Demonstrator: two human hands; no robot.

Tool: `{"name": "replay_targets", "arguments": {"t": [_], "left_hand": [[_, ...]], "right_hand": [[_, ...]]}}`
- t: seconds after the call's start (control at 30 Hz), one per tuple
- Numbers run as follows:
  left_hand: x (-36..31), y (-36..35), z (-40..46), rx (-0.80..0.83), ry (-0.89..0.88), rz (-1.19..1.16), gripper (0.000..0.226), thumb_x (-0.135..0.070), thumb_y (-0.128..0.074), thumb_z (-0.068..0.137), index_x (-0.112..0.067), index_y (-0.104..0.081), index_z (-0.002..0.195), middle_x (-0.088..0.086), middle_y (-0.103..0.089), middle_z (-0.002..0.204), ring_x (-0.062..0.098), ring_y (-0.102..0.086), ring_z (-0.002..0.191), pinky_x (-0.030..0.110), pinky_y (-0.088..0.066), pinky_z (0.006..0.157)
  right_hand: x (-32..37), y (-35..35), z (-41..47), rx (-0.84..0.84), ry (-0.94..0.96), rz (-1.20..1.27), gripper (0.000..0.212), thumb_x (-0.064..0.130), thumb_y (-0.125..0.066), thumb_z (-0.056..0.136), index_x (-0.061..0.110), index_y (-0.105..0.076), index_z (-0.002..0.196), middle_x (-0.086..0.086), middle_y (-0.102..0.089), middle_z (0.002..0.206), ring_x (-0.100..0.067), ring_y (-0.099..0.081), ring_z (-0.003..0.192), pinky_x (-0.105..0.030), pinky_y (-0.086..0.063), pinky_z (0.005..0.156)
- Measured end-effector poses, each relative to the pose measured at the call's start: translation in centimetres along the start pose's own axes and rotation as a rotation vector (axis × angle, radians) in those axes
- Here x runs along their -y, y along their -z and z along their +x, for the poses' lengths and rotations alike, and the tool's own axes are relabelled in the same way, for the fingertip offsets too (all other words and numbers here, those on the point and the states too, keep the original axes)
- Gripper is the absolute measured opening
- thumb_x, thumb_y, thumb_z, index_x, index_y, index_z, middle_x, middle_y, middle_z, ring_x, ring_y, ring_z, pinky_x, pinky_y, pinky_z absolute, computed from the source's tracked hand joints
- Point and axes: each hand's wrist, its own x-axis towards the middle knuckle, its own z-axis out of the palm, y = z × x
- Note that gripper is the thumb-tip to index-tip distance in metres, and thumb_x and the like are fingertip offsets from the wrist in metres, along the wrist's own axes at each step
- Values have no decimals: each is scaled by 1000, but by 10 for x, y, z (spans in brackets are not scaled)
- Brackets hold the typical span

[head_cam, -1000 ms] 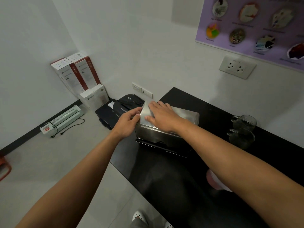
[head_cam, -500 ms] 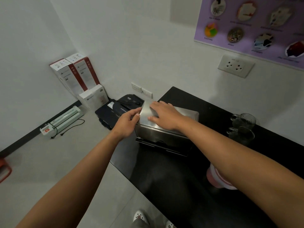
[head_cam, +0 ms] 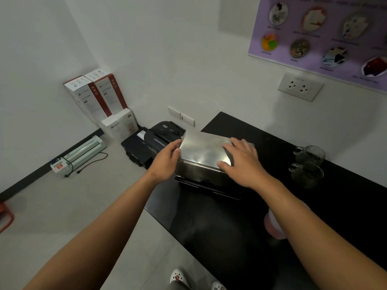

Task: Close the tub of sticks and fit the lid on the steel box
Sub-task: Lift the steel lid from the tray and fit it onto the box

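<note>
My left hand (head_cam: pixel 167 162) pinches the left edge of the steel lid (head_cam: pixel 204 149), thumb on top and fingers curled beneath. My right hand (head_cam: pixel 240 162) lies flat on the lid's right end, fingers spread, gripping nothing. The lid sits tilted on the steel box (head_cam: pixel 196 174) in the middle of the frame, on the black counter (head_cam: pixel 230 237). The pink tub (head_cam: pixel 272 227) shows at lower right, partly hidden under my right forearm. Two glass cups (head_cam: pixel 307 164) stand at right.
</note>
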Motion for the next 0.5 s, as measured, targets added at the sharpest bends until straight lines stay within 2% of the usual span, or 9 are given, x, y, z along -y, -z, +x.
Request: {"name": "replay_targets", "arguments": {"t": [0.1, 0.2, 0.3, 0.4, 0.5], "left_hand": [[3, 0, 1, -12, 39, -18, 47, -26, -45, 112, -18, -43, 158, -10, -60, 135, 11, -57, 125, 21, -42, 99], [7, 0, 3, -4, 130, -85, 58, -36, -49, 109, -17, -35, 162, -4, -57, 144, 12, -56, 124, 30, -44, 107], [10, 3, 6, 34, 219, -188, 62, -42, -50, 107, -17, -37, 162, 3, -56, 152, 19, -57, 131, 49, -45, 116], [11, 5, 5, 94, 259, -234, 58, -48, -51, 106, -20, -46, 157, -3, -64, 137, 14, -62, 120, 44, -46, 113], [10, 2, 4, 175, 271, -299, 52, -53, -52, 105, -25, -55, 148, 0, -70, 133, 16, -66, 116, 47, -48, 113]], "right_hand": [[-7, -2, -10, -67, -112, 143, 68, 51, -62, 95, 24, -40, 153, -9, -14, 173, -35, -5, 159, -53, -13, 125], [-12, -8, -21, -155, -237, 432, 89, 44, -70, 93, 22, -20, 163, -7, -7, 175, -26, -6, 160, -42, -16, 125], [-19, -15, -27, -197, -379, 703, 106, 45, -77, 88, 23, -8, 165, -3, -20, 172, -24, -26, 155, -39, -27, 122], [-23, -25, -31, -159, -538, 946, 115, 58, -77, 82, 28, -2, 164, -4, -27, 170, -29, -35, 151, -45, -33, 120], [-26, -36, -32, -123, -606, 1163, 116, 66, -78, 74, 25, -17, 163, -4, -44, 160, -29, -47, 142, -52, -37, 117]]}}
